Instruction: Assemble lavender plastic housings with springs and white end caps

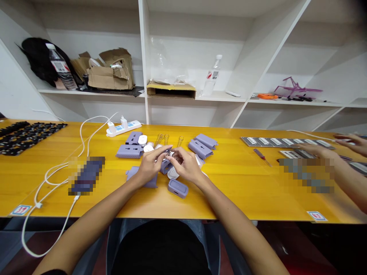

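My left hand (153, 162) and my right hand (186, 164) meet over the middle of the table, fingers pinched together at a small dark piece that they mostly hide. A coppery coil shows beside my right fingers; whether it is held cannot be told. Below the hands are a purple housing part (165, 166) and a round white part (173, 173). Nearer me sits a purple rounded case (178, 188). Purple curved shells (129, 151) lie to the left with white caps (142, 140), more shells (200, 148) to the right. Wire springs (166, 139) stand behind.
A phone (88, 175) with a white cable lies left, near a power strip (124, 128). Black parts (31, 137) cover the far left. Rightward are a screwdriver (262, 157), a long strip of parts (282, 142) and another person's hands (315, 151). Shelves (145, 57) rise behind.
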{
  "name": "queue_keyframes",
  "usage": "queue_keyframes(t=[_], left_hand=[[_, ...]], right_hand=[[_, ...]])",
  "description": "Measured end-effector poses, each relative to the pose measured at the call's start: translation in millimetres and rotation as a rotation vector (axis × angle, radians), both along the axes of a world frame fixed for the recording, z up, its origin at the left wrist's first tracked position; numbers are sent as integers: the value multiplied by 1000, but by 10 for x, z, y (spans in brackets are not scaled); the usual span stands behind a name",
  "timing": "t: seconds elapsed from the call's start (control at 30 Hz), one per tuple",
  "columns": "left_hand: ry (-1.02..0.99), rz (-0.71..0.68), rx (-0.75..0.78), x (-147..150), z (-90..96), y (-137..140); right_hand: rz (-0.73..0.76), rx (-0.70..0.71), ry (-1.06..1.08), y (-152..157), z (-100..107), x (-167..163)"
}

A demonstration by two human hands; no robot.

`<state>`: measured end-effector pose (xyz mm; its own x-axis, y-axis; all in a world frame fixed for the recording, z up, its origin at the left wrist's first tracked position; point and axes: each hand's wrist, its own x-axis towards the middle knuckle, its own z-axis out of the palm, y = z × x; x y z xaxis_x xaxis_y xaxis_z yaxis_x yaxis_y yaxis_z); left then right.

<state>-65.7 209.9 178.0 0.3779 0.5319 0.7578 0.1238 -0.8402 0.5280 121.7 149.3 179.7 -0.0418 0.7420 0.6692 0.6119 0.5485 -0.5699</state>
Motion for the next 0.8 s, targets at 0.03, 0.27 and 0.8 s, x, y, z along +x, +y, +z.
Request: queue_keyframes(t=[0.03, 0.27, 0.8], left_hand=[[0, 8, -3, -2, 3, -2], [-23, 15, -40, -2, 37, -29], [-264, -173, -724, 75, 123, -99]], right_hand=[[0, -6, 5, -2, 3, 0], [6, -18, 29, -5, 7, -6], [-5, -44, 89, -4, -25, -57]])
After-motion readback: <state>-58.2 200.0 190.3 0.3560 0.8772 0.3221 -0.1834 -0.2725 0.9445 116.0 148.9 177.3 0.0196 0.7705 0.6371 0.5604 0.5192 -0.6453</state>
